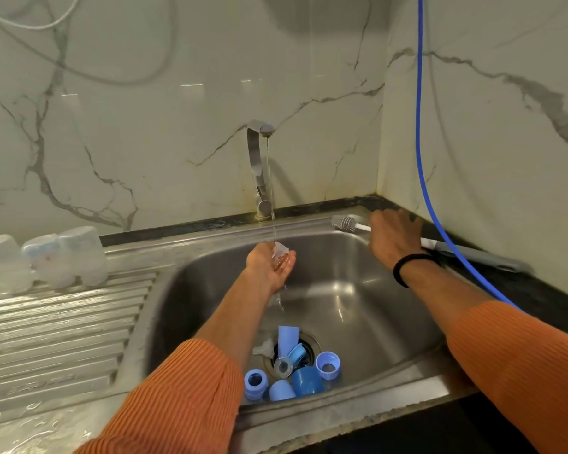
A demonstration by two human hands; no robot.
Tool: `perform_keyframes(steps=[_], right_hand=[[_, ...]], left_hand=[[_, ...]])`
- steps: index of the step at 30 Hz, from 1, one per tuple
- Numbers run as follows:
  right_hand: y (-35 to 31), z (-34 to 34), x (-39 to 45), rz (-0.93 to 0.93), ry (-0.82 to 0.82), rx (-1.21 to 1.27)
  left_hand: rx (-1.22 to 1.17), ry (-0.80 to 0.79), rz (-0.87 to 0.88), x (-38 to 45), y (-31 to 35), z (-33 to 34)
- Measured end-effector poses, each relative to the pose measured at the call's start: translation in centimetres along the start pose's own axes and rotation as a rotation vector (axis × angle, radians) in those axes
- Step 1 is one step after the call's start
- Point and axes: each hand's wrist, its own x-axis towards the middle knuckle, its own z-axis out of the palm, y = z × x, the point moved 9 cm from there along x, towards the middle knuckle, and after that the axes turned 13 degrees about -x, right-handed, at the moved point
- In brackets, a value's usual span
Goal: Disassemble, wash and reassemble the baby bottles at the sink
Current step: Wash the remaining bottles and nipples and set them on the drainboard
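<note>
Water from the tap [265,132] is running over a clear teat [281,250] cupped in the open left hand [271,263], while the right hand [394,235] is resting on the bottle brush [345,222], whose long axis is lying along the sink [391,322] rim, bristles pointing toward the tap, grip unclear.

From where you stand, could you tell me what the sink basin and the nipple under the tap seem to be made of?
Sink basin: looks like brushed stainless steel, grey with soft reflections. Nipple in the left hand: probably clear silicone, translucent and glossy when wet, though its small size leaves that uncertain.
</note>
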Motion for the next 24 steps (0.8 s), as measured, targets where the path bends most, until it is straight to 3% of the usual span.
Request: perform_keyframes(steps=[6,12,16,24], right_hand=[[-3.7,-4.1,-0.2,-0.157,0.15,0.116],[-7.3,-3.9,-2.5,-0.395,0.113,0.16],[-7.9,-4.2,-2.8,-0.392,0.094,0.178],[-6.8,-3.8,-2.4,-0.342,0.058,0.157]], left_hand=[[0.116,-0.025,0.055,-0.2,1.0,0.0],[0.525,-0.095,0.427,-1.2,4.3,-0.1],[0.88,-0.12,0.746,-3.2,6.1,1.0],[1.137,-0.137,0.851,-6.2,8.3,1.6]])
